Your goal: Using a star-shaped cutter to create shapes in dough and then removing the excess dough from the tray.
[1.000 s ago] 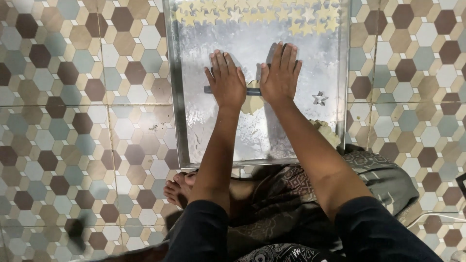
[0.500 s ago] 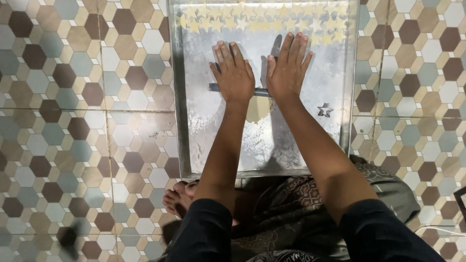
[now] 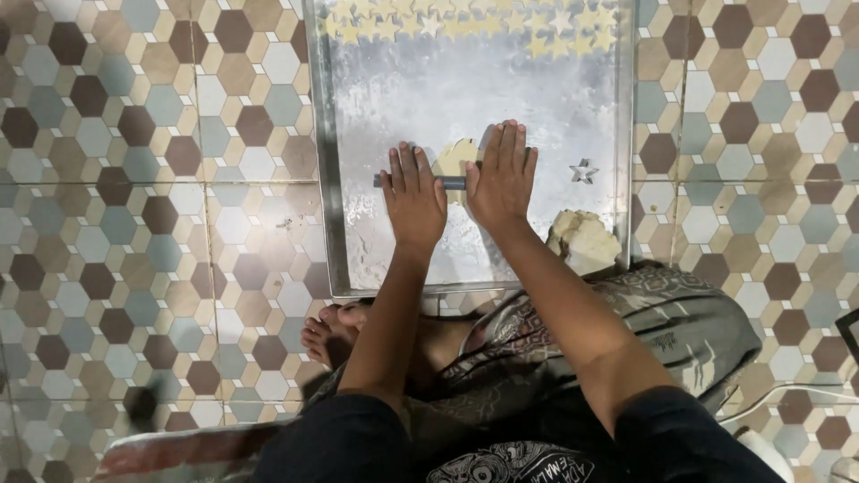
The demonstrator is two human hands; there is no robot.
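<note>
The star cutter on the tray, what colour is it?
Shiny silver metal star cutter, seen best in the head view.

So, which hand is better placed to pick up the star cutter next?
Probably the right hand. The star cutter lies on the tray just to its right, with bare metal between. The left hand, also flat on the rolling pin, would have to cross over.

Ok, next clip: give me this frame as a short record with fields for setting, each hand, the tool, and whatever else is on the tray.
setting: metal tray on a hexagon-tiled floor, person seated at its near edge
left hand: flat, palm down on a thin dark rod
right hand: flat, palm down on the same rod
under rod: pale dough piece
far edge: rows of star-shaped dough cut-outs
right side: star cutter, dough lump
</note>
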